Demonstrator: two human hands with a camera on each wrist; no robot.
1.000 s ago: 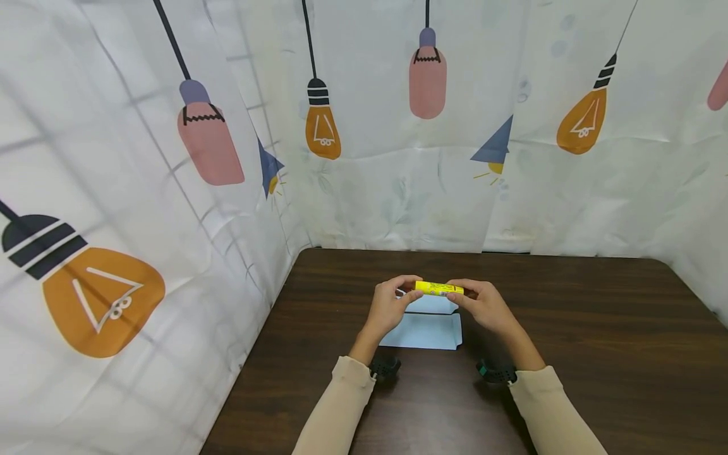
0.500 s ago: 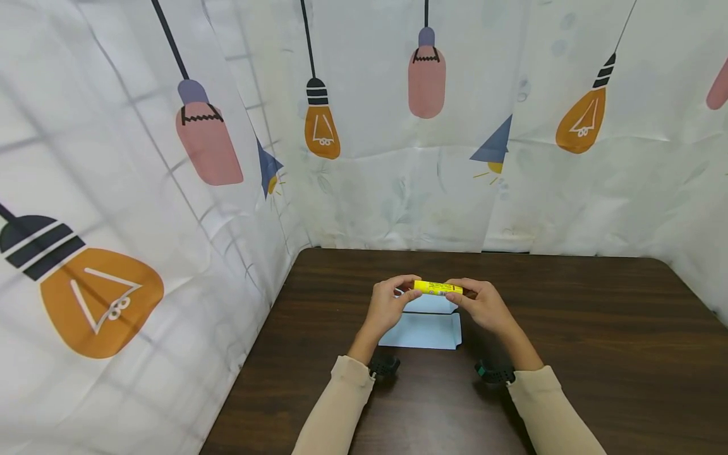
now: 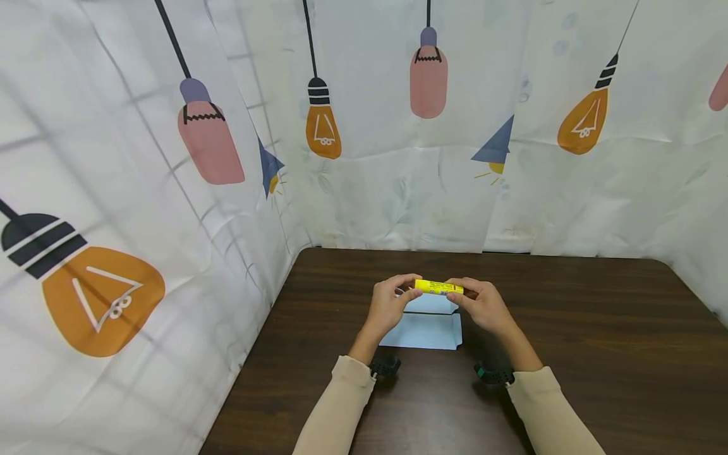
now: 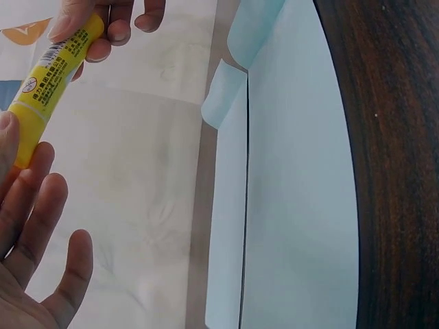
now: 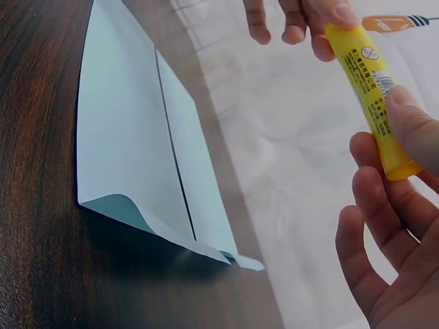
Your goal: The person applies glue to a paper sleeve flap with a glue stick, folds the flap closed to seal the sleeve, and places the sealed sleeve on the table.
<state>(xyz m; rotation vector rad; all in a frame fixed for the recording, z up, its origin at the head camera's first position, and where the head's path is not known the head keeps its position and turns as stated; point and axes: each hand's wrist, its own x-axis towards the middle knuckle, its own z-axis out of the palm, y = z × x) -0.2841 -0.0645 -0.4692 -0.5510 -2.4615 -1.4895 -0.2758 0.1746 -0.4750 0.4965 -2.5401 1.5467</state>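
A yellow glue stick (image 3: 439, 287) with dark printing and a barcode is held level above the table, one end in each hand. My left hand (image 3: 389, 305) pinches its left end between thumb and fingers. At the other end, the thumb and fingers of my right hand (image 3: 486, 305) grip it. In the left wrist view the glue stick (image 4: 58, 75) shows no gap along its barrel. Under the hands lies a folded light blue paper (image 3: 423, 332) with a dark line between two panels. Its small end flap (image 4: 225, 94) stands up, and a near corner curls up in the right wrist view.
The dark wooden table (image 3: 591, 341) extends to both sides and in front of the paper. A white curtain (image 3: 375, 196) printed with lamps hangs behind the table and along its left side. Dark bands (image 3: 385, 366) sit at both wrists.
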